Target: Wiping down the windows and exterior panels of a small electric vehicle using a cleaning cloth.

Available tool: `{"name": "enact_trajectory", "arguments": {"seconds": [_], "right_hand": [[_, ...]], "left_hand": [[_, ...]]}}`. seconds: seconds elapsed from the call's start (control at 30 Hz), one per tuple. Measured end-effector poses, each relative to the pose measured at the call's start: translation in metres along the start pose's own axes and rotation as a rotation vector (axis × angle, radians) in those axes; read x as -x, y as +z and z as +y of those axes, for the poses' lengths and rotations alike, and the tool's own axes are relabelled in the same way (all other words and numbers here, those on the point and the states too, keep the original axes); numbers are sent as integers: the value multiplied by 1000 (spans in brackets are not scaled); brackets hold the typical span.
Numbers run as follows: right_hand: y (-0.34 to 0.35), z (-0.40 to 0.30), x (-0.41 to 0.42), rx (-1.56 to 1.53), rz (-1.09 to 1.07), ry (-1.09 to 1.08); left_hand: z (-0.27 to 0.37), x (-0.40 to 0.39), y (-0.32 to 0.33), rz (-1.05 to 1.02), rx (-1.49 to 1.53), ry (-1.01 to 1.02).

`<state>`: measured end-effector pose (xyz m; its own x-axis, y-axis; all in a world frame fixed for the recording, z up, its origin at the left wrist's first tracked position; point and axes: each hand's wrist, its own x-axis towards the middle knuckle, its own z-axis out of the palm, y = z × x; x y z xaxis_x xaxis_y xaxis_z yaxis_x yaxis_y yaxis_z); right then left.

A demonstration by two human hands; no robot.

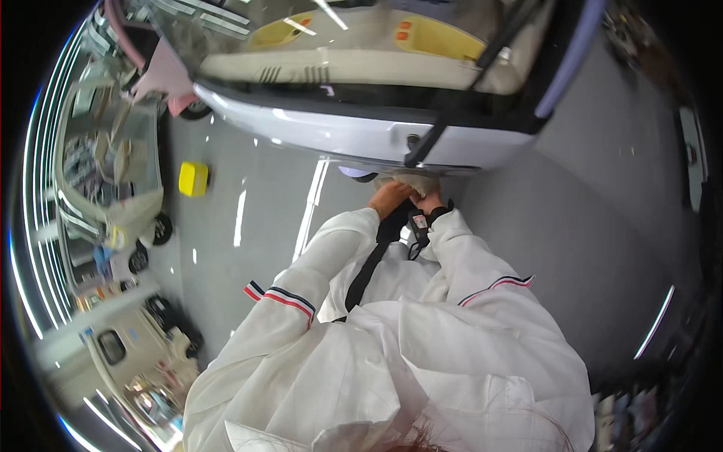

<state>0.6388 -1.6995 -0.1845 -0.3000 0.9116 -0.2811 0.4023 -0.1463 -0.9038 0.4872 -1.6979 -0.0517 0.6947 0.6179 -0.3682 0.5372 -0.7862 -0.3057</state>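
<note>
My left hand and my right hand are close together, low in front of a pale lilac vehicle with a windscreen and a black wiper. Both touch a greyish-beige cloth, partly hidden beneath the vehicle's front edge. The fingers are largely hidden, so the grip of each hand is unclear. By the right wrist, a small black device with a cord hangs near a black strap. White sleeves with striped bands cover both arms.
A yellow box stands on the grey floor at left. Several small vehicles line the left side, among them a pink one and a cream one. Another object lies at the far right.
</note>
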Motion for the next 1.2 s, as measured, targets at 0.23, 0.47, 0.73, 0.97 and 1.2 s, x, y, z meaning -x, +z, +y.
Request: {"name": "enact_trajectory", "arguments": {"seconds": [0.23, 0.47, 0.73, 0.97, 1.2], "right_hand": [[51, -54, 6, -50, -72, 179], [119, -140, -40, -89, -217, 261], [215, -232, -94, -329, -77, 373], [265, -310, -167, -563, 83, 385], [340, -371, -248, -815, 172, 432]], "left_hand": [[-20, 53, 60, 152, -165, -57], [-59, 100, 106, 145, -247, -108], [-144, 160, 180, 250, -273, -111], [-235, 200, 218, 364, -375, -117], [-310, 285, 239, 430, -267, -137]]}}
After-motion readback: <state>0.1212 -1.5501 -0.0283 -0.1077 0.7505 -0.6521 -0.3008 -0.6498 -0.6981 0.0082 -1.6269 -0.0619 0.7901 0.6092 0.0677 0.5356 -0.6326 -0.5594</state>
